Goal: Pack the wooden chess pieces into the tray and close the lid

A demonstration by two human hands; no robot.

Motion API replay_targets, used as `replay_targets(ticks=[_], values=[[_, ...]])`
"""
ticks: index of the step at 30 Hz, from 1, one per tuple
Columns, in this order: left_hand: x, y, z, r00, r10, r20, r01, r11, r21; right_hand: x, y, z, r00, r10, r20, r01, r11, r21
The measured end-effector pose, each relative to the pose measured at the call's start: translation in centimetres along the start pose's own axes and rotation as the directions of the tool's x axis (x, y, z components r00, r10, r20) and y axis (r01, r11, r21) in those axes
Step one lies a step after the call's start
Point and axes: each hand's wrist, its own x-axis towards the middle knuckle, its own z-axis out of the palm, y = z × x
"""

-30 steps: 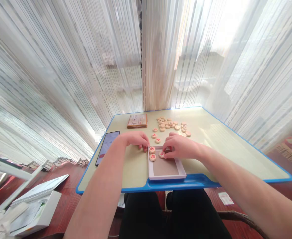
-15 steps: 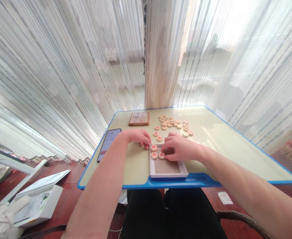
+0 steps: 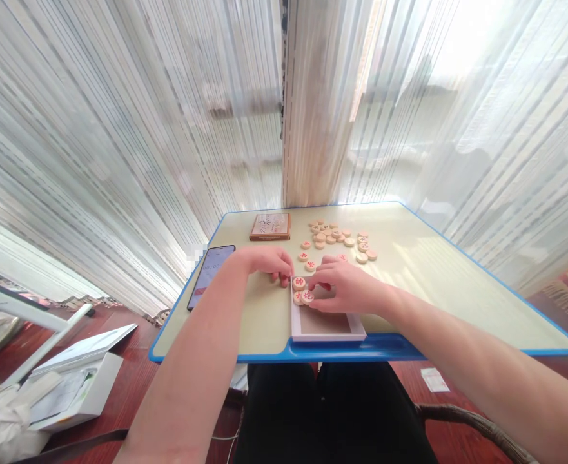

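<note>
A shallow white tray box point(image 3: 357, 327) lies at the table's front edge. In its back left corner is a round wooden piece with a red character point(image 3: 299, 282). Just in front, a second piece point(image 3: 297, 298) is partly covered by a third red-marked piece point(image 3: 307, 296), which overlaps it. My right hand point(image 3: 344, 287) reaches over the tray, its fingertips closed on that third piece. My left hand point(image 3: 274, 263) rests at the tray's back left corner, fingers bent and together; whether anything is between them is hidden.
Several wooden pieces point(image 3: 331, 238) lie scattered beyond the tray, a few nearer it point(image 3: 303, 256). A flat brown-edged box point(image 3: 270, 227) is at the back left of the table point(image 3: 448, 283). A phone point(image 3: 209, 274) lies along the left edge. White curtains hang behind.
My right hand has moved slightly left, and the piece at its fingertips has shifted left from beside the other piece to partly over it. My left hand has stayed at the corner.
</note>
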Motion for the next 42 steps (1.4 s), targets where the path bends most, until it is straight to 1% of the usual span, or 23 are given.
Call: replay_targets(ticks=[3,9,14,19,27,31,37,42], values=[[-0.04,0.06,0.01,1.000,0.002,0.004,-0.002,1.000,-0.004,0.08,-0.12,0.36,0.999,-0.015,-0.036,0.013,0.999,-0.045],[0.07,-0.04,-0.05,1.000,0.004,0.006,-0.004,1.000,0.025,0.12,-0.12,0.67,0.999,-0.019,-0.044,0.014,0.995,-0.097],[0.18,-0.41,-0.16,1.000,0.008,-0.005,-0.008,1.000,0.014,0.01,-0.15,0.45,0.998,-0.052,-0.021,0.051,0.996,-0.071],[0.05,-0.27,-0.07,1.000,0.006,-0.002,-0.006,1.000,0.007,-0.02,-0.18,0.17,0.998,-0.067,0.001,0.066,0.996,-0.056],[0.05,-0.13,-0.17,1.000,0.005,0.005,-0.005,0.999,0.039,0.21,-0.19,0.57,0.993,-0.114,-0.022,0.112,0.992,-0.060],[-0.04,-0.04,-0.17,1.000,0.001,-0.003,-0.001,0.999,0.043,0.11,-0.14,0.41,0.994,-0.102,-0.037,0.099,0.992,-0.074],[0.13,-0.25,-0.21,1.000,0.009,0.004,-0.009,0.999,0.044,0.21,-0.03,0.57,0.991,-0.130,-0.006,0.130,0.990,-0.057],[0.17,-0.32,-0.19,1.000,0.020,0.006,-0.020,0.999,0.044,0.31,0.14,0.79,0.992,-0.120,-0.031,0.118,0.992,-0.045]])
